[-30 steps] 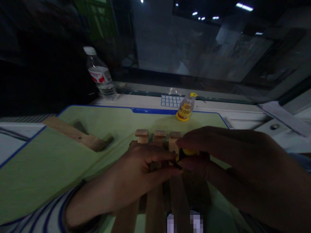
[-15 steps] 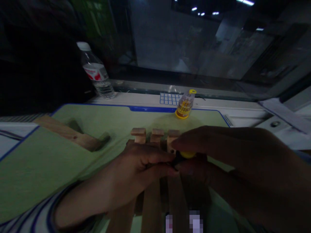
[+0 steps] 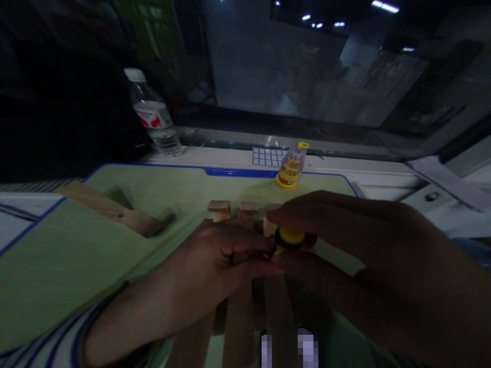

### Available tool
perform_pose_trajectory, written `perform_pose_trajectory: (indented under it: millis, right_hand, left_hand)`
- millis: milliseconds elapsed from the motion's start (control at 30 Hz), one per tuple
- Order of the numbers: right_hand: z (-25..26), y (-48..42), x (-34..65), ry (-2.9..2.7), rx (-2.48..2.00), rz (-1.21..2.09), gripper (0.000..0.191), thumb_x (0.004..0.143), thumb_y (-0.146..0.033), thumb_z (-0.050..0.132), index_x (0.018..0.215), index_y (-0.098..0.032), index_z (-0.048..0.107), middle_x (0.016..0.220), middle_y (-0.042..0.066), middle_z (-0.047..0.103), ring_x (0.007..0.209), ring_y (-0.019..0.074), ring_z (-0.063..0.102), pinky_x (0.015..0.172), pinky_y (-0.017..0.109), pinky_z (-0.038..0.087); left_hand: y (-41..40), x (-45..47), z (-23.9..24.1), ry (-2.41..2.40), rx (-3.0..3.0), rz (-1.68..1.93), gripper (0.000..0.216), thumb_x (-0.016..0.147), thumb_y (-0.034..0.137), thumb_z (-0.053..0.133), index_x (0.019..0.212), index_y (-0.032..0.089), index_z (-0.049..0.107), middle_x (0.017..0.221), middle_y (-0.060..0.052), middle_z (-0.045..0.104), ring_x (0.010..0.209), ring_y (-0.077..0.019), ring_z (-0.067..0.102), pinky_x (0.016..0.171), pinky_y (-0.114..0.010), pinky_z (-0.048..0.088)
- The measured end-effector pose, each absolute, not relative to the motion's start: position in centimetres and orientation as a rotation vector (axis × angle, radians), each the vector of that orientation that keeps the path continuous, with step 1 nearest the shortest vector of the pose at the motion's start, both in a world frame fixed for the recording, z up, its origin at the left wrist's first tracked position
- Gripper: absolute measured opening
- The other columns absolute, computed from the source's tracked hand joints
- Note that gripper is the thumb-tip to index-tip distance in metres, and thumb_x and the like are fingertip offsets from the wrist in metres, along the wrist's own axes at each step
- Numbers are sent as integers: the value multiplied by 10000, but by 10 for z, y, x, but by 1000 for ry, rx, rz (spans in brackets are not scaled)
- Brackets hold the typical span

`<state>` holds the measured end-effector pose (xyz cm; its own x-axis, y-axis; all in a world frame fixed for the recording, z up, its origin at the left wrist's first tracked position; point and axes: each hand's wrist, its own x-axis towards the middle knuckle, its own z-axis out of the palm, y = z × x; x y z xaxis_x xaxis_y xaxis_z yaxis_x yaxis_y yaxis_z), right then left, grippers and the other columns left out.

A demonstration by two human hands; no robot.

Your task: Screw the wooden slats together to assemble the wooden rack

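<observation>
Three wooden slats [image 3: 238,312] run side by side away from me, with small blocks [image 3: 218,206] at their far ends. My left hand [image 3: 226,255] lies across them, its thumb and forefinger pinched near the right slat; whatever they pinch is hidden. From the right, my right hand [image 3: 356,245] has its thumb and fingers closed round a short yellow-and-black screwdriver [image 3: 291,236], seen almost end-on. Its tip is covered by my fingers, so contact with the wood cannot be made out. Both hands' fingertips meet over the right slat.
A loose wooden piece with a hole [image 3: 111,208] lies on the green table [image 3: 57,276] to the left. Behind stand a water bottle [image 3: 155,120] and a small clear-and-yellow bottle [image 3: 293,166], near a blue-grid sheet [image 3: 264,157]. A window [image 3: 261,66] closes off the back.
The screwdriver has turned and tipped in my right hand, so more of its yellow end and black ring shows. My right hand has shifted slightly up and left; my left hand stays almost in place.
</observation>
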<state>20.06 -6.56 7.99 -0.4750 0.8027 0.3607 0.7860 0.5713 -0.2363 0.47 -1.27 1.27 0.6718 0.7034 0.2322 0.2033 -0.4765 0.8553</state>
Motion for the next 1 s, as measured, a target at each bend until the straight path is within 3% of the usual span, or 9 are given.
perform_pose_trajectory:
  millis: [200,333,500,633,833,1000]
  right_hand:
    - [87,-64,206,-2408,-1211,83,291,937,-338,451,1208,-373,550,1140,-135,676,926,99,684,692,138,561]
    - [94,-67,202,-2388,-1319,60,203,925,-344,487,1088,-362,606,1019,-122,715,767,96,704,579,147,554]
    - [93,-68,203,-2383,-1320,87,148,902,-343,521,1011,-386,612,1003,-135,716,757,108,705,512,164,544]
    - [85,-63,207,-2400,-1221,58,202,936,-375,450,1076,-344,593,1055,-101,707,833,120,694,673,200,560]
    - [80,-58,205,-2402,-1202,119,194,926,-331,490,1087,-275,581,990,-54,717,817,119,685,657,232,528]
    - [84,-58,206,-2410,-1116,169,293,915,-242,512,1202,-260,566,1145,-18,687,979,134,666,818,254,531]
  left_hand:
    - [-10,4,13,660,2012,690,154,846,144,612,868,246,725,869,93,739,742,-48,661,695,-104,483]
    - [-11,3,10,650,2028,643,215,871,153,583,967,292,716,907,91,736,742,-52,661,719,-127,491]
    - [-9,2,10,657,2024,614,174,877,178,579,893,276,722,844,81,735,730,-68,661,712,-148,496]
    - [-10,4,10,679,1987,624,136,869,215,590,837,248,718,782,66,728,702,-84,663,680,-166,508]
    - [-12,8,4,795,1939,673,127,805,295,674,921,264,716,850,58,735,740,-103,672,675,-186,522]
    - [-11,9,3,798,1981,663,139,836,281,633,944,249,714,892,46,733,781,-111,669,736,-205,519]
